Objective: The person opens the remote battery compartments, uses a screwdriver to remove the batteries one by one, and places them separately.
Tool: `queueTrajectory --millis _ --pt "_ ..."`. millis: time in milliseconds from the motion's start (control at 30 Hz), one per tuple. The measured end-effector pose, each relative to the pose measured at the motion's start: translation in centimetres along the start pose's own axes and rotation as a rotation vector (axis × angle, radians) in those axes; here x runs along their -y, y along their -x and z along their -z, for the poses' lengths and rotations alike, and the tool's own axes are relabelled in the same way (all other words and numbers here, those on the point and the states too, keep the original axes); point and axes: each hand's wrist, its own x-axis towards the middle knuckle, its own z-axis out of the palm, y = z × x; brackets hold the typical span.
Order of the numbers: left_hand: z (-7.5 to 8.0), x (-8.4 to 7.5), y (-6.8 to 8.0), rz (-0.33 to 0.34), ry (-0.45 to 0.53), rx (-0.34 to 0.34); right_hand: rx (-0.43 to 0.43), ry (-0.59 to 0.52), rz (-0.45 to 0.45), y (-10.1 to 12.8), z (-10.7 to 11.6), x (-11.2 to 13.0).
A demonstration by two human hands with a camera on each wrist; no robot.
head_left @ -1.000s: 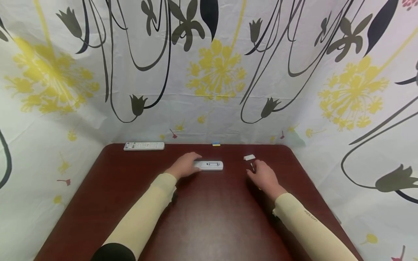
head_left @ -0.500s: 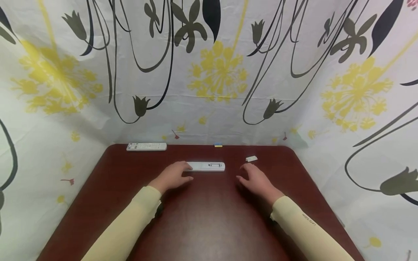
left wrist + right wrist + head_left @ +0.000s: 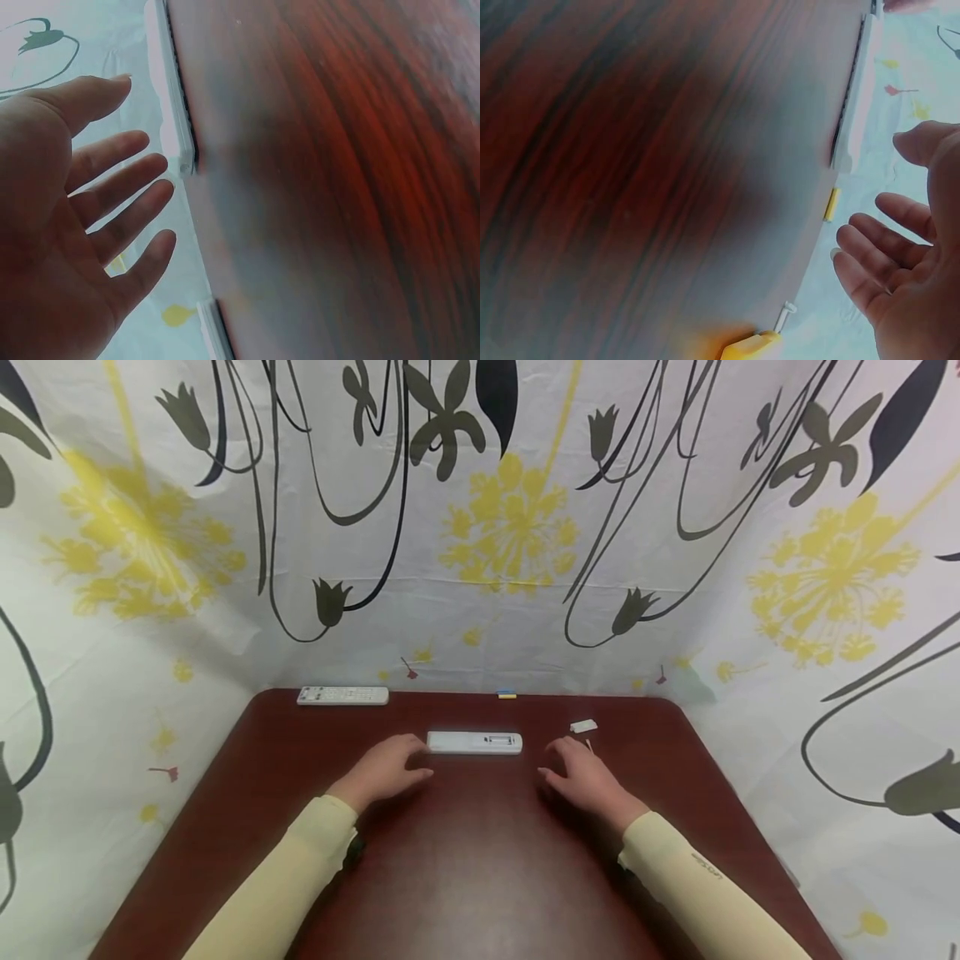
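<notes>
A white remote control (image 3: 465, 742) lies across the middle of the table, with a battery recess showing at its right end. My left hand (image 3: 384, 768) is beside its left end, fingers loosely spread and holding nothing; whether the fingertips touch it I cannot tell. To the right of the remote, my right hand (image 3: 588, 777) hovers with relaxed, slightly bent fingers and nothing in them. A small white cover (image 3: 583, 726) lies just beyond that hand. Partly hidden behind it is a thin tool with a pale shaft (image 3: 589, 746); the right wrist view shows its yellow handle (image 3: 750, 346).
Another white remote control (image 3: 342, 696) lies at the back left edge of the dark red table (image 3: 480, 877). A small blue and yellow piece (image 3: 507, 695) sits at the back edge. Flower-patterned cloth (image 3: 420, 552) surrounds the table on the back and sides.
My left hand has let go of the middle remote and drawn back to the left. The right hand has shifted slightly left, away from the thin tool. The head view has turned a little.
</notes>
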Motion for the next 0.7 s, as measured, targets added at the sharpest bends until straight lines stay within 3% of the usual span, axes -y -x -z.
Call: queueTrajectory --millis 267,367,533,700 --pt "0.7 2.1 0.0 -0.003 0.053 -0.049 0.014 0.011 0.007 0.1 0.0 0.3" --pt "1.3 3.9 -0.4 0.01 0.037 -0.089 0.021 0.011 0.009 0.2 0.1 0.3" --pt "3.1 7.3 -1.0 0.107 0.004 -0.149 0.029 0.01 0.001 0.4 0.3 0.4" --pt "5.3 10.3 -1.5 0.16 -0.046 -0.163 0.03 0.009 -0.01 0.5 0.3 0.4"
